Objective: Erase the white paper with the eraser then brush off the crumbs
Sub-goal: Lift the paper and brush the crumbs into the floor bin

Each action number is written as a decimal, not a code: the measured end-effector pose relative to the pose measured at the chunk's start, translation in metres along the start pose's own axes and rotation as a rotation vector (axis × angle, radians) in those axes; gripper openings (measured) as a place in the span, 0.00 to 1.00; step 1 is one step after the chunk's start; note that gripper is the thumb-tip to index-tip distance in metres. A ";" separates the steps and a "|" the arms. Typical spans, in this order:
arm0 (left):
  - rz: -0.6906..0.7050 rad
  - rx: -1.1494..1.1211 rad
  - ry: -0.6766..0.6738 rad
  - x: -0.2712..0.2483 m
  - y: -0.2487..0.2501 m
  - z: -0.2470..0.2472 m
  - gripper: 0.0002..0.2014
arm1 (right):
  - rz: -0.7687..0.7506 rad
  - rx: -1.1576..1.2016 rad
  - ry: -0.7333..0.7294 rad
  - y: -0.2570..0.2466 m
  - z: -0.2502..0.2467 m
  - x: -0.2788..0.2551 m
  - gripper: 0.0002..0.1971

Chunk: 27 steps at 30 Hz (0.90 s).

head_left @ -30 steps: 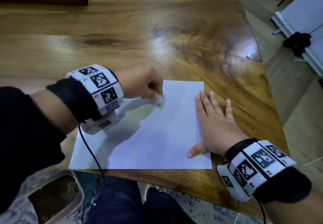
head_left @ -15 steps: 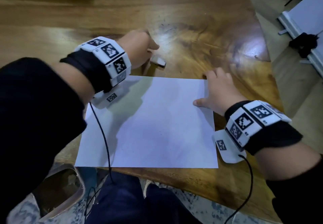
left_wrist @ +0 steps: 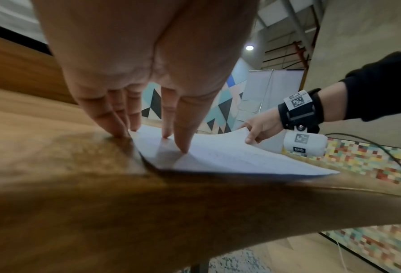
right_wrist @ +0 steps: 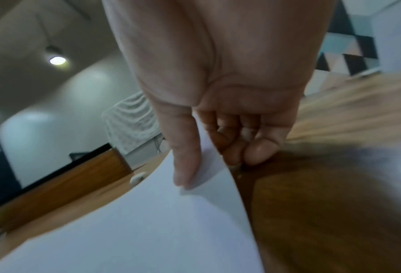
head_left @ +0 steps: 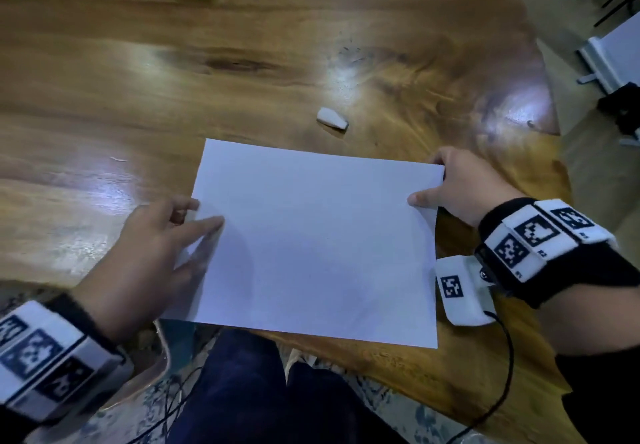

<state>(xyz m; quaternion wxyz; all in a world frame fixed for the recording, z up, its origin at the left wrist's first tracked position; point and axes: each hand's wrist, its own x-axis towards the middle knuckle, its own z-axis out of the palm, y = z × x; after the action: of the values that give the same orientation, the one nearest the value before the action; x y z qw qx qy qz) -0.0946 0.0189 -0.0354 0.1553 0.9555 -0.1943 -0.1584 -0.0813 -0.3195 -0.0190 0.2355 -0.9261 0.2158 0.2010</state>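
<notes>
right hand (head_left: 460, 187) fingers (right_wrist: 260, 149) hidden under white paper (head_left: 311, 246), table (right_wrist: 335, 212) motion-blurred

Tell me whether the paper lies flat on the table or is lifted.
Partly lifted: the right hand pinches the paper's right edge, curling it up; the left hand presses the other side flat.

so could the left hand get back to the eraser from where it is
Probably yes: the eraser lies alone on bare table beyond the paper, nothing between. The left hand would first have to leave the paper's edge.

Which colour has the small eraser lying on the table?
White; the small wedge-shaped eraser shows best in the head view, on the brown wooden table.
</notes>
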 end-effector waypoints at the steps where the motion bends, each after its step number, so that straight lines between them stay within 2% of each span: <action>1: -0.013 0.013 0.029 -0.003 -0.001 0.004 0.21 | -0.014 0.042 0.008 0.005 0.000 0.000 0.15; 3: -0.064 0.020 0.093 -0.010 -0.005 0.013 0.19 | -0.035 0.180 0.014 0.013 -0.001 -0.003 0.08; 4: -0.123 -0.005 0.106 -0.014 -0.006 0.016 0.22 | -0.030 0.276 0.003 0.014 -0.001 -0.005 0.05; 6: -0.290 -0.074 0.146 -0.022 -0.005 0.017 0.25 | -0.019 0.420 -0.022 0.016 -0.002 -0.008 0.05; 8: -0.418 -0.136 0.183 -0.030 -0.005 0.016 0.23 | -0.032 0.436 -0.039 0.017 -0.001 -0.009 0.07; 10: -0.475 -0.232 0.204 -0.038 -0.008 0.014 0.19 | -0.043 0.433 -0.049 0.018 0.000 -0.009 0.10; 13: -0.538 -0.364 0.162 -0.049 -0.015 0.016 0.18 | -0.038 0.442 -0.064 0.020 0.003 -0.008 0.10; 15: -0.609 -0.542 0.116 -0.054 -0.014 0.016 0.18 | -0.029 0.453 -0.069 0.021 0.005 -0.008 0.10; 24: -0.577 -1.032 0.055 -0.074 -0.009 0.011 0.31 | -0.045 0.436 -0.144 0.022 0.007 -0.008 0.09; 27: -0.596 -1.186 0.007 -0.086 -0.013 0.014 0.45 | -0.069 0.411 -0.163 0.017 0.013 -0.013 0.08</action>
<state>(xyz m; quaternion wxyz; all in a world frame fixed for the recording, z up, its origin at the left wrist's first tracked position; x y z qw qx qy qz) -0.1705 0.0629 -0.0320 0.6051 0.7214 0.1988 -0.2717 -0.1042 -0.3224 -0.0294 0.4426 -0.8462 0.2006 0.2187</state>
